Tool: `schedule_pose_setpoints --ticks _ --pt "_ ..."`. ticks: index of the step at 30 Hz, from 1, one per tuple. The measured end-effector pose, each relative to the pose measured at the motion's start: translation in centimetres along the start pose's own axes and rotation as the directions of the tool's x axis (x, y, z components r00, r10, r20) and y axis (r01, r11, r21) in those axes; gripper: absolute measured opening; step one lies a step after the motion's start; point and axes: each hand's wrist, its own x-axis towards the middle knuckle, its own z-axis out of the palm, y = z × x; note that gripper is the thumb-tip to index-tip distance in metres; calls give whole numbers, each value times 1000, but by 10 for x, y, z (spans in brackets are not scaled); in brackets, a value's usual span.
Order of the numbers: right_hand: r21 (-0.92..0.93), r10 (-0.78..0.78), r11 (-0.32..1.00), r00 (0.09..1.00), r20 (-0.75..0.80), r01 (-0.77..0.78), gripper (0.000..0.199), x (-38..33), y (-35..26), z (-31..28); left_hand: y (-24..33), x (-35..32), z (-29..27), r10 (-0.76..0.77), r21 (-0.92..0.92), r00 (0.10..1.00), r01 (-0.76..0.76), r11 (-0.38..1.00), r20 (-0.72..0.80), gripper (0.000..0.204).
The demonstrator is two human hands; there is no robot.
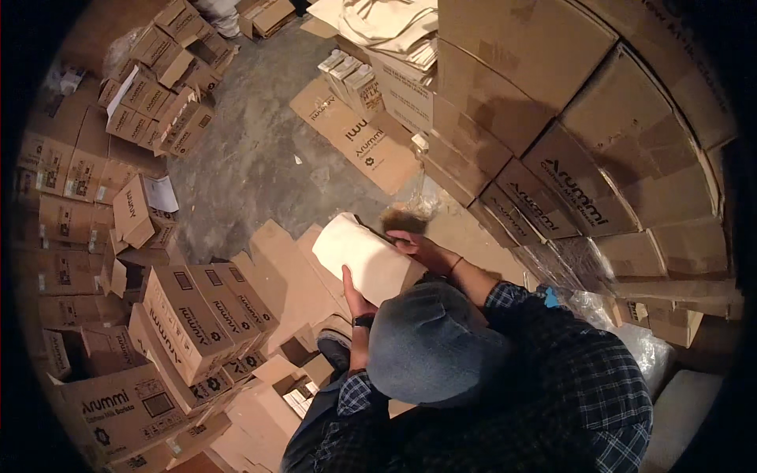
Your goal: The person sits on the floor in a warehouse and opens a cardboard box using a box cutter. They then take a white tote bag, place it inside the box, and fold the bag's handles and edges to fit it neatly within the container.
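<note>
Grey concrete floor point(252, 165); smooth, rounded cream bundle point(364, 254) held.
Left hand point(357, 298) grips its near side; keep pressure even. Right hand point(415, 244) at far edge: finger closure unclear.

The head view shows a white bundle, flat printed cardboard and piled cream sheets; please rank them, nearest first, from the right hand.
1. White bundle, left of the right hand.
2. Flat printed cardboard, ahead on the floor.
3. Piled cream sheets, farther ahead.

I'm standing in a storeroom: stacked cardboard cartons point(512, 63) are lining both edges of the grey floor point(244, 158).
</note>
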Motion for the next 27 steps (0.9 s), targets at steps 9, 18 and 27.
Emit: schedule_pose_setpoints --ticks 9,18,27 --pt "541 -162 822 983 -82 180 49 -16 23 -7 -16 16 42 41 -108 992 -27 994 122 69" --pt "475 -27 857 936 -350 202 34 -49 15 -48 -53 60 67 -204 205 956 161 965 209 64" --pt "567 -25 759 885 -465 320 48 -41 40 -106 -68 148 42 -406 603 914 328 727 -7 55"
